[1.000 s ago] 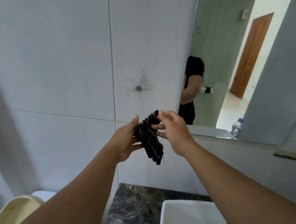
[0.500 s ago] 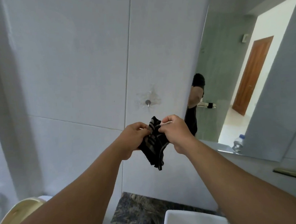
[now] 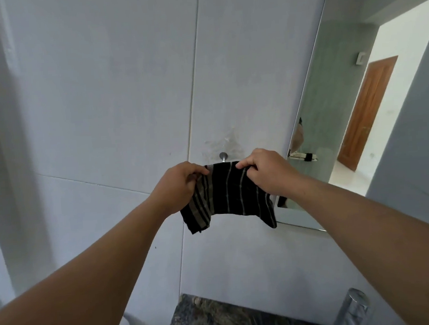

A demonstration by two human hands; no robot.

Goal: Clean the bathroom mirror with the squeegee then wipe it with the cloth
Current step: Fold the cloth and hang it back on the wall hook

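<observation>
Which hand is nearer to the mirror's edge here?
Right. The right hand holds the cloth just left of the mirror; the left hand is farther left, gripping the cloth's other corner.

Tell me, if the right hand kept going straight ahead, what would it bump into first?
Probably the tiled wall, close to the mirror's left edge. The right hand holds the cloth just before it, though depth is hard to judge.

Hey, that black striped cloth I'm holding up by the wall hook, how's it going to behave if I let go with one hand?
The black striped cloth looks floppy: it sags between the left hand and right hand, corners drooping. Released on one side, it would probably swing down limp. It seems light, since fingertip pinches carry it.
</observation>
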